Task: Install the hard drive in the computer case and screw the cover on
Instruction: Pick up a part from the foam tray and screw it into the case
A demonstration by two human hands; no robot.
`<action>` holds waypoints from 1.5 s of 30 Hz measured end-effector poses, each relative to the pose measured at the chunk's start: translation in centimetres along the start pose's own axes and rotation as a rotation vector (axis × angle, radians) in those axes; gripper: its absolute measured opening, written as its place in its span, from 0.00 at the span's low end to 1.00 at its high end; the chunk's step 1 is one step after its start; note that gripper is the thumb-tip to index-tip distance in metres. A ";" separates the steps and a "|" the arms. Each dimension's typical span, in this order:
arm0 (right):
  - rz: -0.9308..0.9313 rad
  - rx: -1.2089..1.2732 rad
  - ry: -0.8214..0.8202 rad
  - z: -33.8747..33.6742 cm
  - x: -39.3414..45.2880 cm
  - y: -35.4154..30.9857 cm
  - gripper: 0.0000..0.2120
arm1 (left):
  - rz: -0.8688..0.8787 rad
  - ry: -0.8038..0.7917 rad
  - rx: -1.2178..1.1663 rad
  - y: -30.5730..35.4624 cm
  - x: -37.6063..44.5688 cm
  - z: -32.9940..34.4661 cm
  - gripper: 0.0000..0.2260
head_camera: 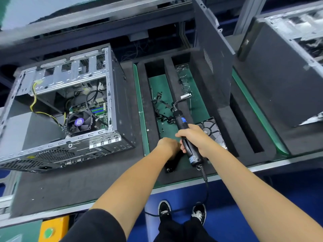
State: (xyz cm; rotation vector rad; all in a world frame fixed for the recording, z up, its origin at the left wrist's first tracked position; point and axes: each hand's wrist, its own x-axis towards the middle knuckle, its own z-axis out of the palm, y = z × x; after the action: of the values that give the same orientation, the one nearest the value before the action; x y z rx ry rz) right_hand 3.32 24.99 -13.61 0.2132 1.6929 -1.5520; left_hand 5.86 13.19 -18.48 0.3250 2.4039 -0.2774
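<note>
The open computer case (70,109) lies on its side at the left, with its fan and motherboard showing. A hard drive (212,129) leans in the foam tray (227,137), just behind my right hand. My right hand (194,138) grips a black electric screwdriver (181,122), tip pointing away over the green mat. My left hand (167,145) reaches down beside the screwdriver, above a black part (172,163). Its fingers are hidden, so whether it holds anything cannot be told. The dark side cover (213,58) stands upright behind the tray.
Loose black cables (162,109) and small screws lie on the green mat (159,84) in the tray. Another case (283,81) stands at the right. The screwdriver's cord (207,187) hangs over the bench edge toward my feet.
</note>
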 end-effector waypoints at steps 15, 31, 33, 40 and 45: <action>-0.002 0.020 0.017 -1.7 -1.0 0.3 0.08 | 0.014 0.176 -0.445 -1.3 -0.4 -1.8 0.05; 0.029 -0.023 -0.011 -1.2 -0.8 0.4 0.09 | 0.189 -0.131 -0.001 1.5 -0.2 0.8 0.13; 0.031 -0.029 -0.007 -1.3 -0.9 0.4 0.09 | 0.202 -0.145 -0.003 1.5 -0.2 0.9 0.14; 0.017 -0.006 -0.018 -2.1 -1.4 -0.1 0.09 | 0.038 0.042 -0.501 0.7 -0.1 -0.4 0.07; -0.011 -0.026 -0.085 -2.9 -2.6 -0.7 0.09 | -0.191 0.404 -1.172 -0.9 -0.4 -3.0 0.07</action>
State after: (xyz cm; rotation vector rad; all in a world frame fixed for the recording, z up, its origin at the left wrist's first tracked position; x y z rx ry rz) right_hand 3.34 28.39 -11.68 0.1222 1.6497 -1.5248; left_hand 4.03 13.10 -15.91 -0.4257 2.5214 1.1816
